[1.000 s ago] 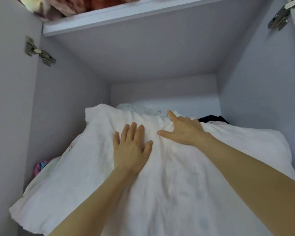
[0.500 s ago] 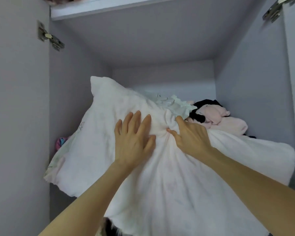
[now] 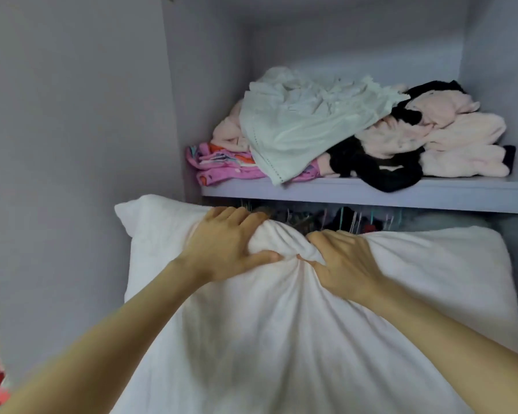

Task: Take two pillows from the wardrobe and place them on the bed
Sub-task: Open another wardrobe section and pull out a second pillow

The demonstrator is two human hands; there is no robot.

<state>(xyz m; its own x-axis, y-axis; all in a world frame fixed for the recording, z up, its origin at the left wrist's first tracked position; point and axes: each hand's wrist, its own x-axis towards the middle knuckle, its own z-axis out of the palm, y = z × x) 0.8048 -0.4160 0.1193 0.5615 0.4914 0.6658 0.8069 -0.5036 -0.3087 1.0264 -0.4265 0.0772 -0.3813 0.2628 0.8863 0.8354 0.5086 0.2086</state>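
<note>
A large white pillow (image 3: 281, 339) fills the lower half of the view, held out of the wardrobe and below the shelf (image 3: 371, 194). My left hand (image 3: 225, 246) grips a bunched fold at the pillow's top edge. My right hand (image 3: 344, 262) grips the same bunched fabric just to the right, the two hands almost touching. The pillow's far corners stick out left and right of my hands. No second pillow and no bed are in view.
On the shelf lies a heap of clothes: a white garment (image 3: 305, 127), pink fleece pieces (image 3: 461, 144), a black item (image 3: 383, 171) and a pink patterned cloth (image 3: 222, 165). Hangers with clothes (image 3: 356, 219) hang under the shelf. The wardrobe's grey side wall (image 3: 72, 144) stands at the left.
The pillow has come off the shelf and dropped below it, uncovering the heap of clothes. Both hands went from flat on the pillow to clenched on its top edge.
</note>
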